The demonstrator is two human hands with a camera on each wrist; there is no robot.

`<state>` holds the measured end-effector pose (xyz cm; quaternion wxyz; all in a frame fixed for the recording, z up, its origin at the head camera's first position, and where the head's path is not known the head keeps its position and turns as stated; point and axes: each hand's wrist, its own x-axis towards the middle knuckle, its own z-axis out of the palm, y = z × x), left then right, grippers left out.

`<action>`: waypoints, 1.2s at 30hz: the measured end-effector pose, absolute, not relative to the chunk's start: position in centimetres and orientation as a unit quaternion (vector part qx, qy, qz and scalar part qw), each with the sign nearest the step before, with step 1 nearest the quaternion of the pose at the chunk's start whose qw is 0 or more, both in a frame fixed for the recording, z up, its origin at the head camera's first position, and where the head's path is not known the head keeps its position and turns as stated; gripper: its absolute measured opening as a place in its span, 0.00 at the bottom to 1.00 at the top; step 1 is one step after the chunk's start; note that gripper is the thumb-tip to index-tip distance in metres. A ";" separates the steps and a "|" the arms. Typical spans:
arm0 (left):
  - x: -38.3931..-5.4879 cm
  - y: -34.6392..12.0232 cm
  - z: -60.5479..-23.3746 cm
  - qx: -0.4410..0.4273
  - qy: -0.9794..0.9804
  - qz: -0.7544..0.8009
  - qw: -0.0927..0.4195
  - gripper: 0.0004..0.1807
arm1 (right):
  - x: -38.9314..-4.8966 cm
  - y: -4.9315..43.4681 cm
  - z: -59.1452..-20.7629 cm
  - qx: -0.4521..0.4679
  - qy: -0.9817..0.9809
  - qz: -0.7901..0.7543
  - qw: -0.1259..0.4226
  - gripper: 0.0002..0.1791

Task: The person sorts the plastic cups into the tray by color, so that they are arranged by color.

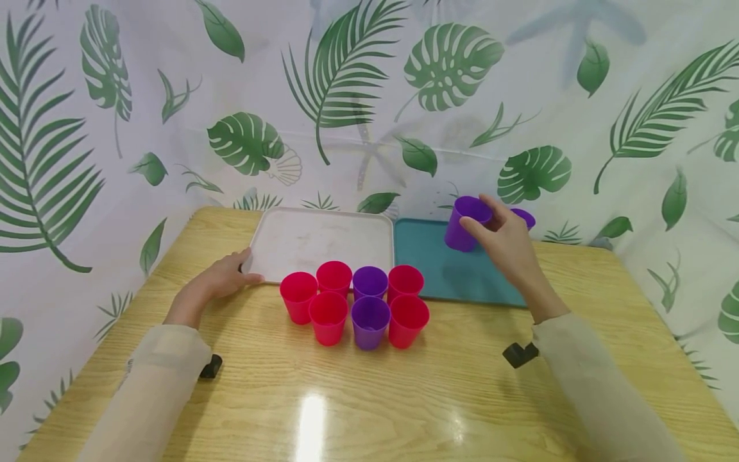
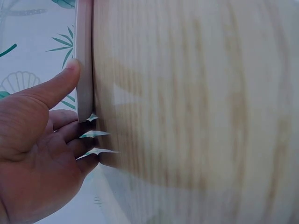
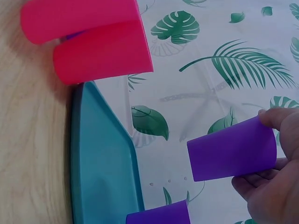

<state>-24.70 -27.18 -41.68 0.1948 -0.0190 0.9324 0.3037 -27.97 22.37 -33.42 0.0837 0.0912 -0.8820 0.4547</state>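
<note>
A purple cup [image 1: 461,224] is gripped near its rim by my right hand [image 1: 508,245], thumb on one side and fingers on the other. In the right wrist view that cup [image 3: 232,149] hangs above the teal tray [image 3: 105,163]. A second purple cup [image 3: 161,215] stands on the tray, mostly hidden behind the hand in the head view. Over on the left, my left hand [image 1: 222,274] rests at the front corner of the white tray [image 1: 323,240]. Its thumb touches the tray's outer side, and the other fingers lie loosely extended by the corner [image 2: 85,114].
Several red cups [image 1: 328,321] and two purple cups [image 1: 370,324] stand upright in a tight cluster before the trays, close to their front edges. The trays lie side by side on a wooden table [image 1: 450,391]. A leaf-patterned cloth [image 1: 358,96] hangs behind.
</note>
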 end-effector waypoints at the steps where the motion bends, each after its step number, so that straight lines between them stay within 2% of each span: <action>1: -24.7 -27.2 -41.7 -0.019 0.933 0.303 0.194 0.49 | -28.3 22.3 -33.4 0.088 -0.883 0.453 0.083 0.46; 7: -24.9 -27.4 -42.1 -0.015 0.933 0.305 0.191 0.49 | -30.2 21.8 -33.4 0.076 -0.874 0.473 0.088 0.47; 14: -24.9 -27.4 -42.2 -0.011 0.934 0.303 0.187 0.49 | -32.1 20.7 -33.7 0.084 -0.870 0.475 0.107 0.44; 23: -25.0 -27.4 -42.2 -0.016 0.931 0.310 0.190 0.49 | -34.5 19.5 -35.2 0.093 -0.871 0.463 0.137 0.41; 36: -25.0 -27.4 -42.1 -0.028 0.928 0.314 0.197 0.49 | -36.9 18.0 -38.3 0.090 -0.870 0.465 0.136 0.40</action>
